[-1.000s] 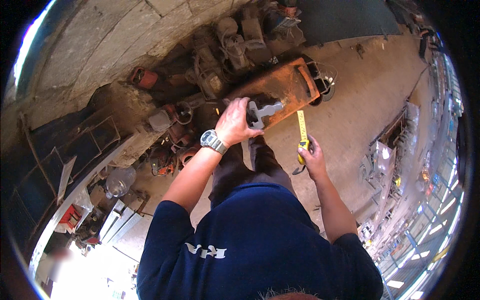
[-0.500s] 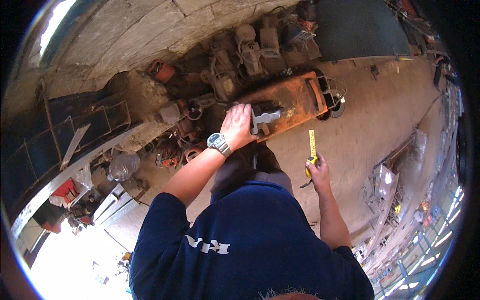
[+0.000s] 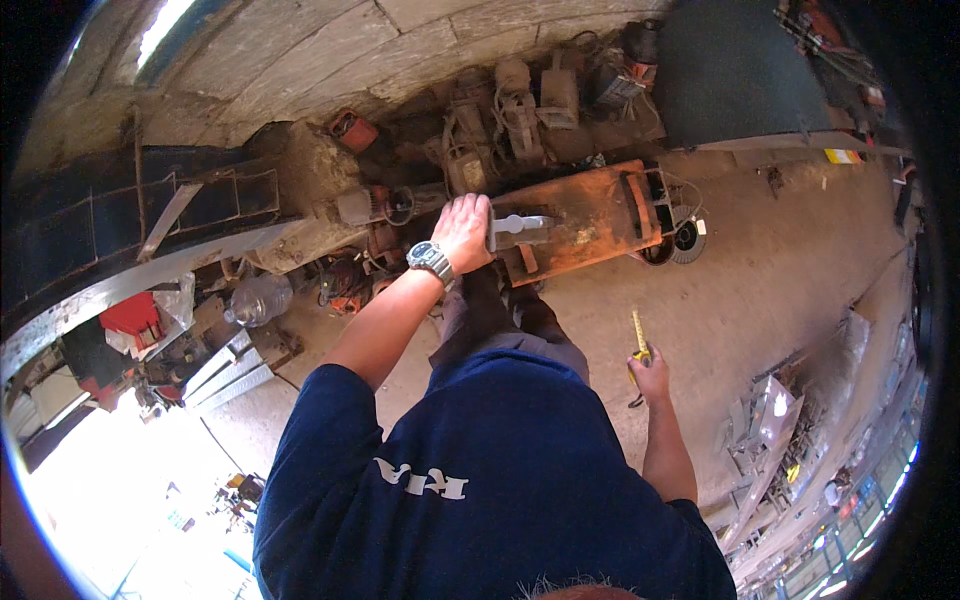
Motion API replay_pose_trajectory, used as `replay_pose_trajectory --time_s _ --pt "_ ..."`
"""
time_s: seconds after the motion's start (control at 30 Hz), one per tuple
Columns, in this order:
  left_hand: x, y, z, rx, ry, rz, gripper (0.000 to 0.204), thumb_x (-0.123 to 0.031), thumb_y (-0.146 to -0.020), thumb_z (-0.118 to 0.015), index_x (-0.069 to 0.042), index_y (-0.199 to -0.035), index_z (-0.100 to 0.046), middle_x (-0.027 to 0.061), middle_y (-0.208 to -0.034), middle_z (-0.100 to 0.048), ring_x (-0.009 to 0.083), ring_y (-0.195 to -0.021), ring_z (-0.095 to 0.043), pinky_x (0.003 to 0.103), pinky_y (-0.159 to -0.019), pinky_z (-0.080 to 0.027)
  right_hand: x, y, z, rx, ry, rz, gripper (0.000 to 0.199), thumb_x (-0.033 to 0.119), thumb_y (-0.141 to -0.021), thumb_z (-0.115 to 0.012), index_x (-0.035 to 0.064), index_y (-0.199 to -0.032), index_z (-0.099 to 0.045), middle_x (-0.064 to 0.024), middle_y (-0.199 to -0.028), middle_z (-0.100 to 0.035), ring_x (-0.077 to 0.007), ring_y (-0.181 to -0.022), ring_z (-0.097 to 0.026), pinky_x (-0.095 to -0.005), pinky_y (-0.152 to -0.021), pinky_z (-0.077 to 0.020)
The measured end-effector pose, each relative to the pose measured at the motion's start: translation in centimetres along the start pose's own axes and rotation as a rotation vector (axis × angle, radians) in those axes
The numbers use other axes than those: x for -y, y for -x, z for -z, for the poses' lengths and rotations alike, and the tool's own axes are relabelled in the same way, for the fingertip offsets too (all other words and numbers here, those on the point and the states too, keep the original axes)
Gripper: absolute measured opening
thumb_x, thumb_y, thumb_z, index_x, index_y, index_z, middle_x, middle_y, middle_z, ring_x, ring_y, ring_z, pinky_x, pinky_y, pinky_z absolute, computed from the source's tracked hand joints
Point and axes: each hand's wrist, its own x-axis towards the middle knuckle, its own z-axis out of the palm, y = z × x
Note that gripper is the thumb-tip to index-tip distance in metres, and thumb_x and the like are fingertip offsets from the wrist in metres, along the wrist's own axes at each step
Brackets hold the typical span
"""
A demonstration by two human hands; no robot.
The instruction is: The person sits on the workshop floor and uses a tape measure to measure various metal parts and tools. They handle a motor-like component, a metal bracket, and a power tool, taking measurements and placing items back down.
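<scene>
My left hand point(image 3: 464, 234), with a watch on its wrist, is closed on the end of a grey metal piece point(image 3: 522, 223) with a narrow projecting arm. This piece is at the left end of a worn orange metal bench point(image 3: 590, 222); whether it is fixed there I cannot tell. Out to the right, over the floor, my right hand point(image 3: 652, 376) grips a yellow and black tape measure point(image 3: 640, 356). A short length of its yellow blade sticks out, pointing away from me. A dark strap hangs below the case.
Dusty power tools point(image 3: 517, 115) line the stone wall behind the bench. A wire spool point(image 3: 687, 240) stands at its right end. To the left lie a clear plastic bottle point(image 3: 260, 300) and metal strips point(image 3: 228, 368); scrap metal point(image 3: 770, 430) is piled at the right.
My right hand has come lower and closer to my body with the tape measure. The grey piece has turned, its arm now pointing more squarely right along the bench. My left hand keeps its grip.
</scene>
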Motion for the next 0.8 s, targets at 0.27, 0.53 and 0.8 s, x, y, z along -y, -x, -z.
replay_pose_trajectory --time_s 0.27,0.53,0.8 --pt "0.4 -0.1 -0.8 -0.065 0.076 -0.048 0.088 -0.027 -0.067 -0.087 0.005 -0.136 -0.042 0.0253 -0.132 -0.051 0.0415 -0.125 -0.050 0.048 -0.109 -0.041 -4.3 2.1 -1.9 0.032 -0.048 -0.151 0.073 0.028 -0.079 -0.078 -0.0021 -0.142 -0.053 -0.0222 -0.123 -0.068 -0.0295 -0.113 -0.067 -0.0385 -0.097 -0.0522" --pt "-0.4 -2.4 -0.3 0.029 0.230 -0.082 0.089 -0.024 -0.066 -0.084 0.007 -0.138 -0.042 0.0268 -0.132 -0.051 0.0420 -0.127 -0.049 0.045 -0.112 -0.041 -1.9 5.1 -4.3 0.024 -0.102 -0.220 0.071 0.027 -0.081 -0.078 -0.0008 -0.141 -0.054 -0.0190 -0.118 -0.070 -0.0254 -0.108 -0.068 -0.0367 -0.094 -0.0529" --pt "3.5 -3.8 2.3 -0.034 0.263 0.006 0.099 -0.031 -0.064 -0.088 0.011 -0.139 -0.041 0.0295 -0.126 -0.053 0.0440 -0.123 -0.051 0.047 -0.108 -0.044 5.1 5.7 -4.1 -0.054 -0.110 -0.201 0.070 0.027 -0.081 -0.079 0.0011 -0.141 -0.054 -0.0201 -0.118 -0.070 -0.0277 -0.110 -0.068 -0.0376 -0.096 -0.0525"
